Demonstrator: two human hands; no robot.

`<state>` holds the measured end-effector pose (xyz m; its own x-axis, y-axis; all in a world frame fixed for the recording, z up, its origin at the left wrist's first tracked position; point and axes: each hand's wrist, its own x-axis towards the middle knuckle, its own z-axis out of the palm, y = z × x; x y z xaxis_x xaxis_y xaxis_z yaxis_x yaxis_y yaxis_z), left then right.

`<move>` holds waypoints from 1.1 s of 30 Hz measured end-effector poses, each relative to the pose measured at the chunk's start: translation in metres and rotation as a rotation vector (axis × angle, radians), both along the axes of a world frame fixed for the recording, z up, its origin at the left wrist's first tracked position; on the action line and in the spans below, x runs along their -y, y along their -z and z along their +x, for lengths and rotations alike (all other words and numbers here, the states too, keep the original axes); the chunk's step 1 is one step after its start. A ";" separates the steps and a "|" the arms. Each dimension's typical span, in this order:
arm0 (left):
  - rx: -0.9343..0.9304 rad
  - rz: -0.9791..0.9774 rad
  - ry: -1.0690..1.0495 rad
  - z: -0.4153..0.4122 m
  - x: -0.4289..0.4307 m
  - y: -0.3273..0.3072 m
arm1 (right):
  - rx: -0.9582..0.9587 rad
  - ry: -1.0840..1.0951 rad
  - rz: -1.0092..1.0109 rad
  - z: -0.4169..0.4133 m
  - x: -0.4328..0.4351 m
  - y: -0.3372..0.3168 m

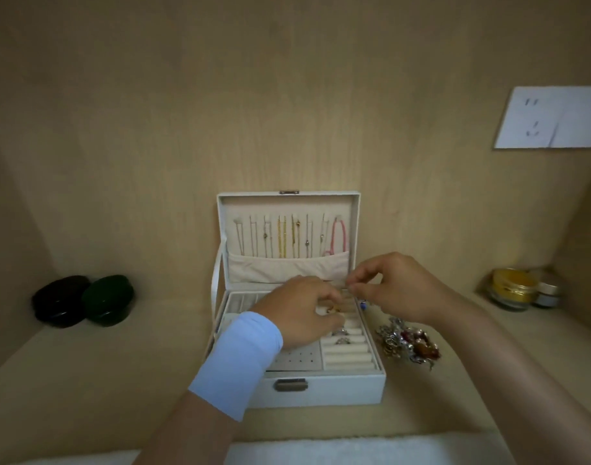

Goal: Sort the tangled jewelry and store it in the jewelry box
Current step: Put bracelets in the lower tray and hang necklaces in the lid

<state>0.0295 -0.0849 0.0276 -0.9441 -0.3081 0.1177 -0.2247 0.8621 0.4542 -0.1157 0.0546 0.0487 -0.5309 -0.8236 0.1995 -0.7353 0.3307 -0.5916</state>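
Observation:
A white jewelry box (321,391) stands open on the wooden shelf. Several necklaces (287,238) hang in a row inside its upright lid. Rings (341,335) sit in the padded ring rolls on the tray's right side. My left hand (304,313), with a light blue wrist band, is over the tray with its fingers curled around a small gold ring (331,309). My right hand (394,286) hovers above the box's right rear corner and pinches a thin piece of jewelry; a small blue bead (364,306) dangles below it. A tangled pile of jewelry (408,345) lies just right of the box.
Two dark round cases (82,300), one black and one green, sit at the left of the shelf. Small jars (519,290) with gold lids stand at the far right. A white wall socket (552,117) is on the back panel, upper right.

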 end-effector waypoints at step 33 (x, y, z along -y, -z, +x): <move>0.014 -0.219 -0.024 -0.102 -0.038 0.003 | -0.200 0.125 0.309 -0.088 -0.008 0.061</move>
<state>-0.0721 -0.0465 0.0247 -0.9388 -0.2990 0.1711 -0.2514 0.9342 0.2532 -0.2035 0.0623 -0.0119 -0.6066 -0.7926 0.0619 -0.7688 0.5649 -0.2996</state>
